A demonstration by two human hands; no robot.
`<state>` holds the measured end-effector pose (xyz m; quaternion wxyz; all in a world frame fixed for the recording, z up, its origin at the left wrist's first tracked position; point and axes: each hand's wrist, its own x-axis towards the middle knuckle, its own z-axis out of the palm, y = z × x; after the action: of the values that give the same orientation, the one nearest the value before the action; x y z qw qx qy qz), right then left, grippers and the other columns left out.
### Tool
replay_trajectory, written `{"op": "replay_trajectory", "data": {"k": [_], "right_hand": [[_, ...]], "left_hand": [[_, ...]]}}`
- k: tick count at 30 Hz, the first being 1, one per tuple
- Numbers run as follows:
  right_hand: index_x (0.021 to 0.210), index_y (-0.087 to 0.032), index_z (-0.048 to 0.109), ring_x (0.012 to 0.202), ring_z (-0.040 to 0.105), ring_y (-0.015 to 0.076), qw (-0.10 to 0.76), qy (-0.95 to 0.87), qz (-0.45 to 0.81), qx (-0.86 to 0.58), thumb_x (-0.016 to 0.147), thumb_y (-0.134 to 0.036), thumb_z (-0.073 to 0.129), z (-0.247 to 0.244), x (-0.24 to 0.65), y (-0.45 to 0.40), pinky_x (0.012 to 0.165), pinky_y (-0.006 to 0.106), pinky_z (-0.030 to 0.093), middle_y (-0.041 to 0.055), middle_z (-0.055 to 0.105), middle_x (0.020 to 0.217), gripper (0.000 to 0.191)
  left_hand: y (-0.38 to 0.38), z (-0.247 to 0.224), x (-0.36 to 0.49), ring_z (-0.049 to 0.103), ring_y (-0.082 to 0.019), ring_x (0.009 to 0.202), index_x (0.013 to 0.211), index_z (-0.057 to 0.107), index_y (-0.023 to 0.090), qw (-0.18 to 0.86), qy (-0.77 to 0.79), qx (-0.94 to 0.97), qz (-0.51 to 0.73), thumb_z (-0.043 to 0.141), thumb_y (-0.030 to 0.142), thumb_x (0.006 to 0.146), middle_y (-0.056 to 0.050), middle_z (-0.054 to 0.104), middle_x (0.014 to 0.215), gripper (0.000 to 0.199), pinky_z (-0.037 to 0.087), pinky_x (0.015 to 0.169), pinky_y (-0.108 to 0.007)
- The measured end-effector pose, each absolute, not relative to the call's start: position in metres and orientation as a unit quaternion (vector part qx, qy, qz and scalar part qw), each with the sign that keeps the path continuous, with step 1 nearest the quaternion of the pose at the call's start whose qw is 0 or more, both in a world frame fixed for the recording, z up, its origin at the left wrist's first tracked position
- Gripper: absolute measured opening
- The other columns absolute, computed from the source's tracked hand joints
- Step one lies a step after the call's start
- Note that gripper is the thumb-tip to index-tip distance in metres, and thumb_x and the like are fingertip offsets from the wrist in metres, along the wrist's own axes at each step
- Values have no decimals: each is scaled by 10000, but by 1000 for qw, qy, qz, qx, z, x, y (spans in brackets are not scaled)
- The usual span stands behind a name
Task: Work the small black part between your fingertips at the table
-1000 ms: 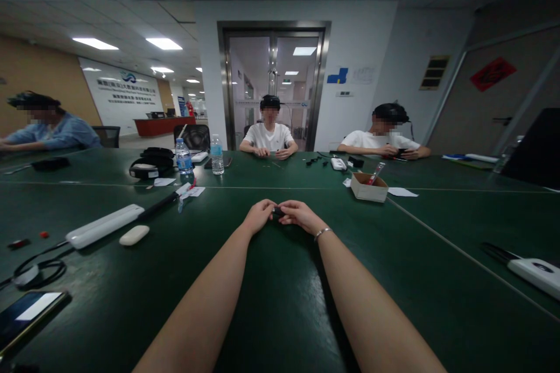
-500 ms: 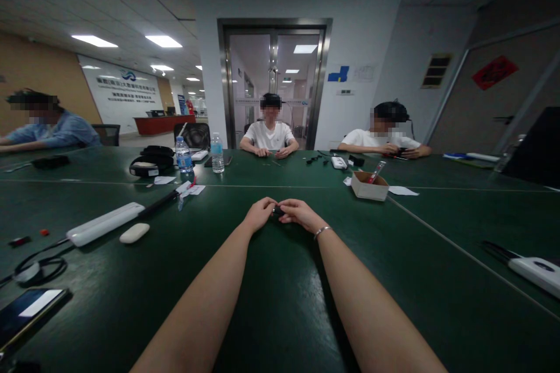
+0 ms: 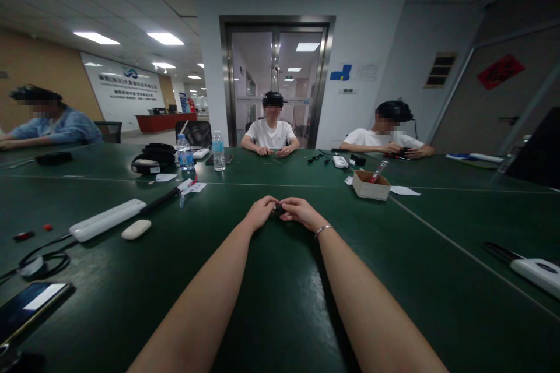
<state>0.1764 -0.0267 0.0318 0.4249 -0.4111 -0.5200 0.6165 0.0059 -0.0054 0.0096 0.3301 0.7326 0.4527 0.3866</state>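
Both forearms stretch forward over the dark green table (image 3: 280, 303). My left hand (image 3: 261, 212) and my right hand (image 3: 301, 213) meet at a small dark object (image 3: 278, 208), with some shiny metal at its left end. The fingers of each hand are closed around it from either side, hiding much of it, and its kind is too small to make out. A silver bracelet (image 3: 324, 230) circles my right wrist.
On the left lie a white power strip (image 3: 107, 220), a white oval case (image 3: 136, 229), a coiled black cable (image 3: 48, 265) and a phone (image 3: 32, 309). Two water bottles (image 3: 218, 151) and a small box (image 3: 371, 186) stand farther back. Several people sit around the table.
My hands keep almost the same place and grip on the small dark object. The camera view has shifted very slightly; nothing else on the table has visibly moved.
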Motion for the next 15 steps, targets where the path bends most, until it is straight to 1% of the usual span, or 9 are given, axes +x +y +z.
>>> {"op": "replay_trajectory", "data": {"k": [3, 6, 8, 11, 13, 15], "right_hand": [[911, -82, 571, 564, 652, 126, 423, -521, 617, -412, 865, -24, 509, 33, 176, -28, 549, 175, 558, 75, 653, 683, 97], [905, -84, 567, 562, 653, 128, 424, -515, 620, -413, 862, -37, 529, 34, 176, -28, 545, 177, 560, 74, 655, 694, 74], [905, -82, 562, 552, 652, 131, 424, -509, 622, -419, 862, -63, 549, 34, 175, -27, 539, 181, 561, 76, 654, 686, 49], [883, -79, 551, 522, 642, 134, 427, -502, 620, -426, 878, -101, 540, 33, 174, -26, 527, 196, 562, 76, 644, 629, 25], [838, -83, 540, 488, 629, 137, 434, -500, 614, -430, 900, -129, 512, 32, 173, -25, 499, 208, 558, 71, 627, 579, 82], [787, -90, 525, 449, 611, 137, 441, -500, 606, -434, 922, -157, 475, 31, 173, -24, 451, 205, 542, 67, 609, 541, 159]], "left_hand": [[-3, 8, 6, 557, -146, 719, 945, 612, 198, 341, 438, 733, 393, 404, 363, 815, -28, 617, 834, 296, 421, 652, -250], [-2, 6, 6, 561, -146, 766, 929, 612, 194, 341, 430, 728, 412, 453, 313, 793, -28, 625, 869, 241, 430, 707, -256], [-1, 6, 6, 558, -143, 756, 925, 610, 186, 340, 434, 720, 422, 480, 273, 776, -23, 623, 825, 216, 433, 701, -253], [-2, 7, 6, 550, -128, 682, 937, 602, 166, 350, 426, 712, 435, 508, 244, 767, -14, 597, 735, 209, 442, 659, -246], [-5, 10, 6, 557, -122, 659, 950, 593, 154, 365, 409, 707, 447, 540, 237, 757, -15, 589, 724, 216, 454, 651, -250], [-8, 15, 5, 579, -126, 697, 957, 583, 147, 382, 386, 696, 470, 592, 222, 727, -32, 602, 785, 243, 470, 687, -267]]}}
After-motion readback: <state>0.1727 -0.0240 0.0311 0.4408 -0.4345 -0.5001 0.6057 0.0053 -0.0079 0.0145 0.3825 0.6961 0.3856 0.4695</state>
